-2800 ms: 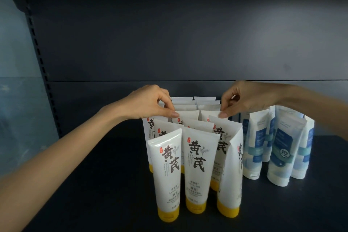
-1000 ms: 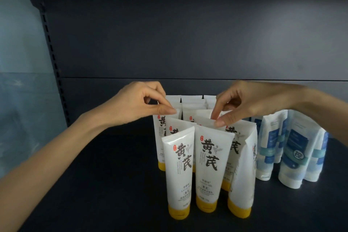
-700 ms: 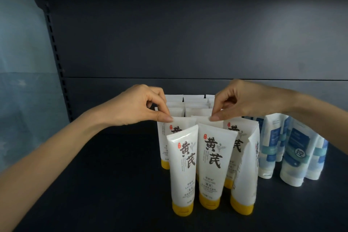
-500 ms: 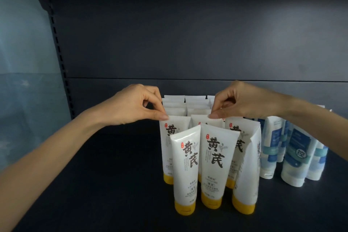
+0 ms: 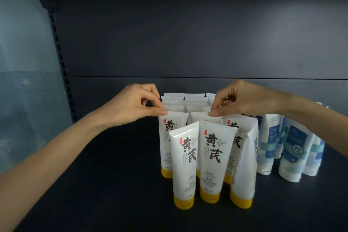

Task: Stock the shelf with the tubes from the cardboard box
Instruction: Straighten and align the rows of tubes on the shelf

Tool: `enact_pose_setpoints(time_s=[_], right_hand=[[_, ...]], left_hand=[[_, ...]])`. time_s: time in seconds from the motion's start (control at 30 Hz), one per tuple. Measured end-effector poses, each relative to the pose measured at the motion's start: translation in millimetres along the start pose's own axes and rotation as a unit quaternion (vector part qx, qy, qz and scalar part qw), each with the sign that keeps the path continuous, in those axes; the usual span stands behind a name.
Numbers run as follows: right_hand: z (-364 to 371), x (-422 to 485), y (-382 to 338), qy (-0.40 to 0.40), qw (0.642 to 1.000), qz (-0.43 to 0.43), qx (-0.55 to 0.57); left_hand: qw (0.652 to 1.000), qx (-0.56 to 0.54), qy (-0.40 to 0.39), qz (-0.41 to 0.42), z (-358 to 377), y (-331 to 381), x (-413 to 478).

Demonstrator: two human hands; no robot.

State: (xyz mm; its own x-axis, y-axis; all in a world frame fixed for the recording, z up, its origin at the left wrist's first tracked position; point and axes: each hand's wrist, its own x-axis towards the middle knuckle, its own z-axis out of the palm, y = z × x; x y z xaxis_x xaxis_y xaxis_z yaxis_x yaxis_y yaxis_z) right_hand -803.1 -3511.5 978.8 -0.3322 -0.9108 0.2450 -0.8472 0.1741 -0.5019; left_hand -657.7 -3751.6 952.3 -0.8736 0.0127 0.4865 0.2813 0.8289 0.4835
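dim; soft frontal light lifts the white yellow-capped tubes, left hand and right hand from the gloom. faint pale sheen on the back panel at upper right; the shelf is near black. the slotted upright bows at the left edge; the blue-and-white tubes look soft.

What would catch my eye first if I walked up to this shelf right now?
A cluster of white tubes with yellow caps stands cap-down on the dark shelf, bold black characters on the fronts. The left hand and the right hand each pinch a tube's top edge in the second row. Blue-and-white tubes stand to the right.
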Motion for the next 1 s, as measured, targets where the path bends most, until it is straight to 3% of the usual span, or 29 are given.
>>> enact_pose_setpoints(time_s=[0.2, 0.43, 0.63, 1.0], right_hand=[[-17, -8, 0, -0.013, 1.0, 0.01, -0.011], [-37, -22, 8, -0.069, 0.992, 0.072, -0.081], [-43, -29, 5, -0.126, 0.985, 0.095, -0.067], [-34, -26, 12, -0.046, 0.997, 0.037, -0.047]], left_hand=[[0.999, 0.0, -0.02, -0.026, -5, -1, 0], [0.999, 0.009, -0.029, -0.027, 1, 0, 1], [0.999, -0.035, -0.031, -0.012, 6, 0, 5], [0.997, -0.065, -0.028, -0.013, 12, -2, 7]])
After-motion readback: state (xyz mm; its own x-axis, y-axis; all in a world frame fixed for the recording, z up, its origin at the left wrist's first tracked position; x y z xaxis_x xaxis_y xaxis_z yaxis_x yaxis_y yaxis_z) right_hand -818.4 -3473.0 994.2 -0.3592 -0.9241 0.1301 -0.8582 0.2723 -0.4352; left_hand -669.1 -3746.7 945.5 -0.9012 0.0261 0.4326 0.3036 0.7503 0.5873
